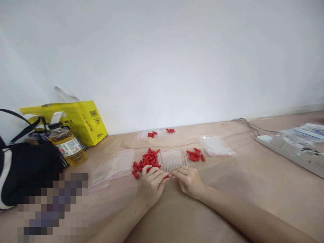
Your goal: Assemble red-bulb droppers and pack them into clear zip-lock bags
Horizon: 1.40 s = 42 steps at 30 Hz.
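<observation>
My left hand (153, 185) is closed on a red rubber dropper bulb (166, 176), whose end shows at the fingertips. Facing it, my right hand (190, 183) pinches a thin clear dropper tube (170, 176), mostly hidden by the fingers. The tube's tip meets the bulb or lies right against it; I cannot tell which. Just beyond the hands lies a row of clear tubes (171, 160). A pile of red bulbs (150, 158) is at its left, partly behind my left hand, and a smaller group of red bulbs (194, 155) is at its right.
Clear zip bags (123, 162) lie left, and more bags (217, 145) lie right. Near the wall are bagged red bulbs (152, 134). A yellow bag (95, 116), an oil bottle (72, 152) and a black bag (30, 168) stand left. A power strip (291, 155) is right.
</observation>
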Available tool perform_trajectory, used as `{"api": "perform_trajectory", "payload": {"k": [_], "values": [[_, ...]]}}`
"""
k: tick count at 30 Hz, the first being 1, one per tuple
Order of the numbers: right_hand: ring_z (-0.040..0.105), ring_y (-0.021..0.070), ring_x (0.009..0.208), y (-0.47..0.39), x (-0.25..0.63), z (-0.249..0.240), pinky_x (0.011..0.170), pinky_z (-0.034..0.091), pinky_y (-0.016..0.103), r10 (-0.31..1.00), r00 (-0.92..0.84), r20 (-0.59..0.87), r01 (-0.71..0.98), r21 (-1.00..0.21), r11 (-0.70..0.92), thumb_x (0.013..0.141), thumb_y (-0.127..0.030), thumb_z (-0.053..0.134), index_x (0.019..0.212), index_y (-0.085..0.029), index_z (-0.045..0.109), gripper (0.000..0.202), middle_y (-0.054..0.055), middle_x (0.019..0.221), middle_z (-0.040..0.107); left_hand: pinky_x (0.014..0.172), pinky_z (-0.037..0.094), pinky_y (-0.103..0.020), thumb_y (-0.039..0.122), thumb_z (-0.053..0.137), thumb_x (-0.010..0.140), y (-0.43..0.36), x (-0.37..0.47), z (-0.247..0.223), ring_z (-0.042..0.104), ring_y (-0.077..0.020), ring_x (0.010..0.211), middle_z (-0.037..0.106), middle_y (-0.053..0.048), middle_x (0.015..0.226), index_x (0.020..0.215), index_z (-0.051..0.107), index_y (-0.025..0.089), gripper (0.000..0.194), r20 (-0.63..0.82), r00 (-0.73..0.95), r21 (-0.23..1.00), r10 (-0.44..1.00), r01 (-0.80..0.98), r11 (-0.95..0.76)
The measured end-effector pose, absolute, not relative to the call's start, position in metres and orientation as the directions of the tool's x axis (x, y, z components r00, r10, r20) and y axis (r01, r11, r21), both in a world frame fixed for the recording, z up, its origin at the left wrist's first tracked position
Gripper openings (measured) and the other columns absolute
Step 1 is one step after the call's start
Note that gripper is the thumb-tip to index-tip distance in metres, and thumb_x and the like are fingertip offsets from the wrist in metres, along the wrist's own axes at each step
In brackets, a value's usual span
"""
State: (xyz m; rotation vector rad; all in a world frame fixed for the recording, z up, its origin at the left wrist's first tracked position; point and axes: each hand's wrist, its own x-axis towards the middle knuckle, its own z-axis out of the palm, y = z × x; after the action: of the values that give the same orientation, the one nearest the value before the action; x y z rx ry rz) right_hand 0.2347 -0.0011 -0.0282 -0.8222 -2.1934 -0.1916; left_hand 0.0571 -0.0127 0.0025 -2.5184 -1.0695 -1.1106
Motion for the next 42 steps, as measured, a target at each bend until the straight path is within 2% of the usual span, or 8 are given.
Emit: {"api": "perform_trajectory", "payload": {"k": [9,17,21,24,26,30,37,42], "values": [[0.049,0.0139,0.063,0.003,0.235,-0.028,0.056,0.038,0.024,0.478,-0.523,0.706,0.586,-0.109,0.803,0.082,-0.012,0.038,0.089,-0.015,0.060,0.023,0.006,0.070,0.059,0.083,0.027,-0.036,0.018,0.048,0.081,-0.010,0.054,0.005,0.055,-0.0151,0.070,0.068,0.002,0.071,0.080,0.061,0.022,0.013,0.681,0.477,0.121,0.556,0.675,-0.728],[0.051,0.0141,0.071,0.003,0.235,-0.027,0.062,0.041,0.023,0.534,-0.557,0.636,0.596,-0.141,0.790,0.081,-0.011,0.040,0.097,-0.016,0.057,0.025,0.006,0.078,0.058,0.086,0.027,-0.038,0.021,0.048,0.081,-0.010,0.052,0.002,0.056,-0.0156,0.073,0.068,0.001,0.072,0.081,0.062,0.023,0.014,0.661,0.457,0.124,0.595,0.716,-0.687],[0.049,0.0137,0.072,0.007,0.240,-0.025,0.062,0.041,0.022,0.538,-0.571,0.620,0.622,-0.100,0.776,0.079,-0.006,0.035,0.105,-0.016,0.055,0.034,0.007,0.083,0.055,0.090,0.027,-0.039,0.029,0.053,0.079,-0.006,0.043,0.000,0.054,-0.0192,0.085,0.067,-0.002,0.087,0.096,0.060,0.023,0.020,0.680,0.423,0.079,0.599,0.770,-0.633],[0.048,0.0158,0.075,0.020,0.256,-0.018,0.066,0.040,0.025,0.607,-0.414,0.678,0.758,-0.113,0.643,0.079,-0.007,0.037,0.099,-0.017,0.058,0.030,0.008,0.083,0.055,0.089,0.030,-0.040,0.037,0.056,0.074,-0.005,0.039,-0.002,0.050,-0.0237,0.097,0.061,-0.008,0.103,0.113,0.051,0.020,0.043,0.678,0.379,0.083,0.630,0.812,-0.578],[0.049,0.0184,0.080,0.032,0.273,-0.010,0.069,0.038,0.027,0.722,-0.207,0.660,0.892,-0.176,0.417,0.080,-0.013,0.041,0.095,-0.017,0.060,0.025,0.008,0.082,0.056,0.087,0.032,-0.041,0.034,0.056,0.074,-0.006,0.038,-0.003,0.049,-0.0236,0.096,0.060,-0.008,0.101,0.107,0.055,0.021,0.036,0.655,0.389,0.083,0.648,0.816,-0.573],[0.053,0.0194,0.082,0.055,0.309,0.001,0.065,0.036,0.026,0.931,0.139,0.338,0.960,-0.275,-0.044,0.082,-0.016,0.038,0.096,-0.015,0.060,0.026,0.010,0.088,0.057,0.088,0.032,-0.044,0.024,0.055,0.073,-0.007,0.041,-0.004,0.050,-0.0224,0.093,0.061,-0.005,0.094,0.083,0.063,0.023,0.013,0.612,0.432,0.079,0.663,0.801,-0.594],[0.058,0.0196,0.073,0.066,0.329,-0.013,0.059,0.034,0.025,0.968,0.187,0.168,0.959,-0.243,-0.144,0.074,-0.008,0.041,0.076,-0.010,0.064,0.022,0.014,0.078,0.062,0.088,0.030,-0.047,0.022,0.054,0.073,-0.007,0.042,-0.006,0.049,-0.0226,0.092,0.061,-0.004,0.093,0.075,0.063,0.023,0.009,0.600,0.426,0.100,0.677,0.800,-0.592],[0.059,0.0198,0.073,0.071,0.328,-0.017,0.059,0.034,0.025,0.978,0.161,0.134,0.961,-0.247,-0.124,0.077,-0.010,0.039,0.074,-0.009,0.064,0.026,0.015,0.078,0.064,0.087,0.030,-0.046,0.020,0.054,0.073,-0.007,0.042,-0.005,0.050,-0.0215,0.090,0.061,-0.003,0.090,0.073,0.063,0.023,0.009,0.586,0.432,0.117,0.686,0.792,-0.599]]}}
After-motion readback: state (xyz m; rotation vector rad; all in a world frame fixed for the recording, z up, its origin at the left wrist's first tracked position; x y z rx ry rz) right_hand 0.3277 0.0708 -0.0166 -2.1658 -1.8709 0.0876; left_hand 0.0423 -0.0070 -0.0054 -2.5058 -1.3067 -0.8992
